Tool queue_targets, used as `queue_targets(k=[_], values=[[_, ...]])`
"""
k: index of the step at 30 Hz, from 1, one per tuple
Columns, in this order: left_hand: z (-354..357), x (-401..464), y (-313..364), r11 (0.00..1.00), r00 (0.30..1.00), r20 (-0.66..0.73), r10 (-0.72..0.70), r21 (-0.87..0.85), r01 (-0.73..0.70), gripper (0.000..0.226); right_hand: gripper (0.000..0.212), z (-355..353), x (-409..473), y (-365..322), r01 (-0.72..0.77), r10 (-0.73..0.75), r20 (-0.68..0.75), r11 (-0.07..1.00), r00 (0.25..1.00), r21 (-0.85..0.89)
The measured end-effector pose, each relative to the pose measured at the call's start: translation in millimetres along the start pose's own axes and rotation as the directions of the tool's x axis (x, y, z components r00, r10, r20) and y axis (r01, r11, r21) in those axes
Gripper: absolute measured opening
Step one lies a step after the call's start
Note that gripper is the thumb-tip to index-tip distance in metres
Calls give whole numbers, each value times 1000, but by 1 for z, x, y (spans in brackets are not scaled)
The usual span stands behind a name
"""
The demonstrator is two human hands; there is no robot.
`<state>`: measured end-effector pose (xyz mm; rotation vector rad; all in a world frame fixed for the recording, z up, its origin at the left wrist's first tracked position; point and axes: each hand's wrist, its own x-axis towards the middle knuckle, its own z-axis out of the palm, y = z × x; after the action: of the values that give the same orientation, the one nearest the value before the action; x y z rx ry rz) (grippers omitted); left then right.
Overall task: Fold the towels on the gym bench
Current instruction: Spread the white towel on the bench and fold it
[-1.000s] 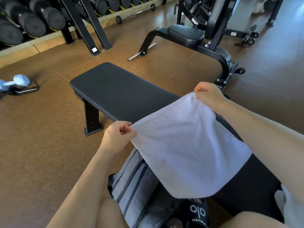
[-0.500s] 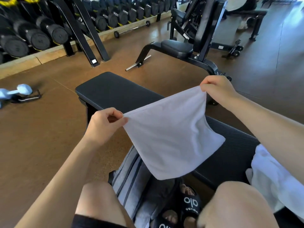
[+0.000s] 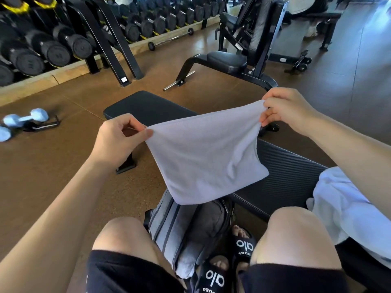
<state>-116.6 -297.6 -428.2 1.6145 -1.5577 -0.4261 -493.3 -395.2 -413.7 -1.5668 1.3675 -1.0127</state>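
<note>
Gym floor below, towel [image 3: 208, 159] hanging above the desk [image 3: 283, 178], left hand [image 3: 118, 140] and right hand [image 3: 283, 108] each pinching a top corner; one loose grip could drop it floorward.

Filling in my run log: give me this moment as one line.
stage: towel held up | left hand: pinches corner | right hand: pinches other corner | white towel: hangs above bench | more towels: on bench, right
</note>
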Motion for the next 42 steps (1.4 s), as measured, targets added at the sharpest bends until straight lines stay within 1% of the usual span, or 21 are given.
queue_targets(k=[2,4,6,9,14,18,22,25,29,34,38,40,42], values=[[-5,0,2,1000,1000,3,13,16,-13,14,10,0,-5,-1,34,-34,18,999,999,-2],[-10,0,4,999,1000,10,29,42,-30,15,4,0,-10,0,81,-79,46,996,996,-44],[-15,1,4,997,999,17,33,64,-34,16,6,0,-14,1,110,-106,56,990,993,-83],[-20,2,5,997,999,30,29,77,-32,17,8,1,-17,1,114,-113,28,992,993,-60],[-26,4,7,995,998,52,32,92,-36,15,16,-2,-18,1,147,-149,-5,982,989,-120],[-28,6,14,992,995,56,82,90,-87,13,13,-6,-17,1,154,-162,-29,971,986,-183],[-27,7,18,988,991,59,123,87,-128,12,10,-7,-20,-1,179,-183,-13,974,983,-141],[-27,12,15,981,987,74,143,125,-152,11,23,-7,-21,-2,172,-171,18,972,985,-160],[-26,18,12,972,986,78,150,173,-162,7,12,-9,-20,-3,151,-148,30,964,989,-218],[-14,29,17,961,988,34,153,227,-157,5,9,-8,-15,-6,141,-152,-21,955,988,-261],[7,54,24,958,993,3,115,262,-111,6,5,-13,7,-5,93,-124,-107,960,986,-263],[23,72,29,957,994,-15,108,272,-100,11,4,-20,20,-4,83,-130,-147,955,981,-286],[42,91,35,953,992,-16,124,280,-114,21,4,-27,31,-4,64,-133,-187,940,973,-336]])
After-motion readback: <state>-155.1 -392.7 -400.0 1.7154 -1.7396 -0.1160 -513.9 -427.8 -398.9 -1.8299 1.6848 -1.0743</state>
